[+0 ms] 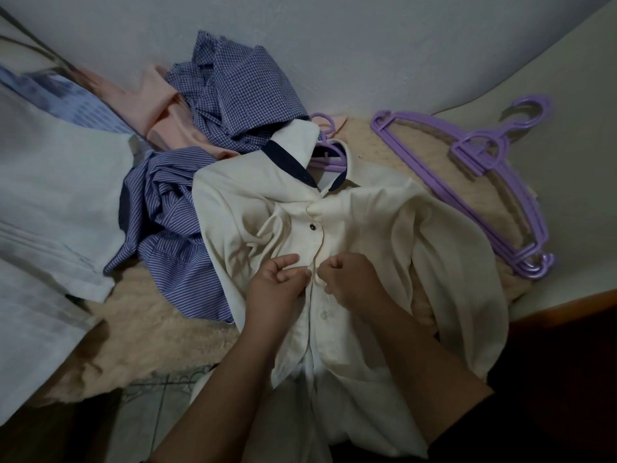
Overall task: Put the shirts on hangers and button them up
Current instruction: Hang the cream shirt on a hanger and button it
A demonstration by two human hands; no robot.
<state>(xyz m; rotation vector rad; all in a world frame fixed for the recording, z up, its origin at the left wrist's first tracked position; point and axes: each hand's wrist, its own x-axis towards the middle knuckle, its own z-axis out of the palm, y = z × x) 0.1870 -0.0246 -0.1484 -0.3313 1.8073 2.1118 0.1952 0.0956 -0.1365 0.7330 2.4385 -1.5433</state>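
Observation:
A cream shirt (364,208) with a dark navy inner collar lies face up on a fluffy beige rug, a purple hanger (329,152) inside its neck. One dark button (313,226) is fastened on the chest; a pale button (323,315) shows lower on the placket. My left hand (277,282) pinches the left edge of the placket. My right hand (350,279) pinches the right edge beside it, at mid-chest. The spot between my fingers is hidden.
A striped blue shirt (167,208) lies left of the cream one, with a checked blue shirt (233,91) and a pink garment (173,125) behind it. Spare purple hangers (484,162) lie at the right. The white wall runs behind; pale fabric (50,202) hangs at left.

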